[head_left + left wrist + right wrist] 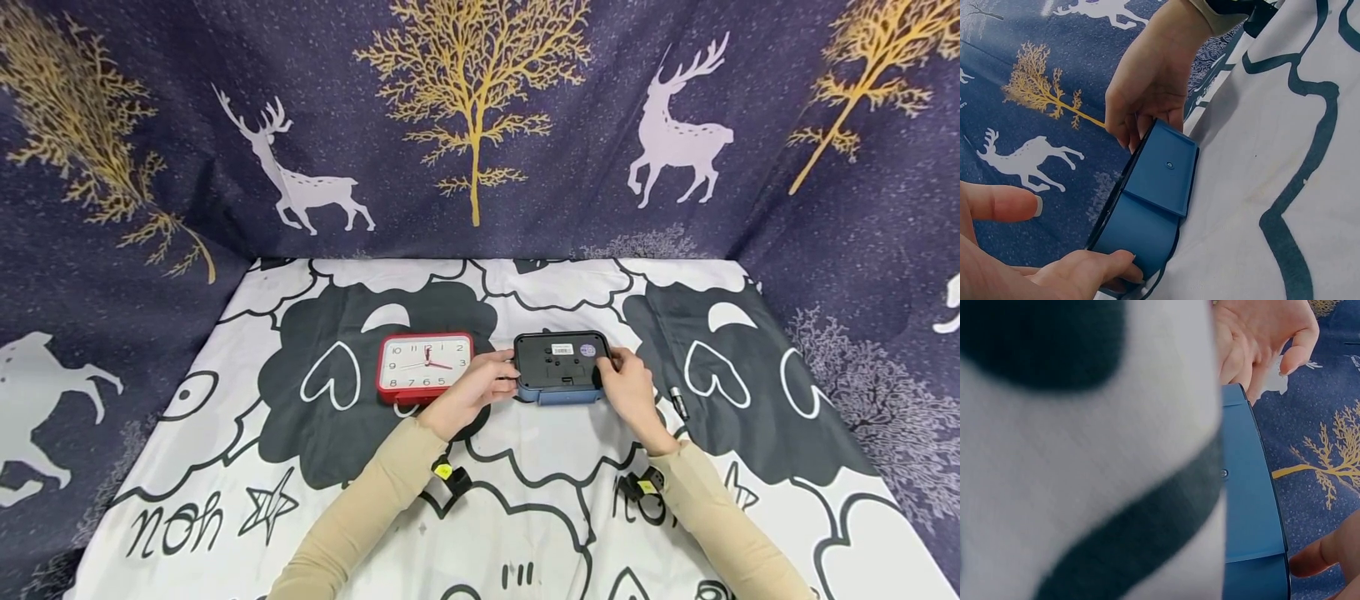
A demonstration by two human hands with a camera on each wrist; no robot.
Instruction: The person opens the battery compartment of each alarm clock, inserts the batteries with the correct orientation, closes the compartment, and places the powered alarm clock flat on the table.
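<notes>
A blue clock [562, 397] stands on its edge on the cloth, its black back [558, 371] with a white label and a round sticker turned toward me. My right hand [628, 385] grips its right end, the thumb laid on the black back and the fingers behind. At the opposite end, the fingers of my left hand [480, 385] touch the casing, while the left thumb [1004, 203] sticks out apart from it. The blue underside [1154, 169] shows in the left wrist view. The dial is hidden.
A red clock [387, 371] with a white dial is just left of my left hand. Right of my right hand lies a small black and silver battery [678, 402]. White patterned cloth [540, 450] covers the table, and a dark blue curtain [420, 225] hangs behind.
</notes>
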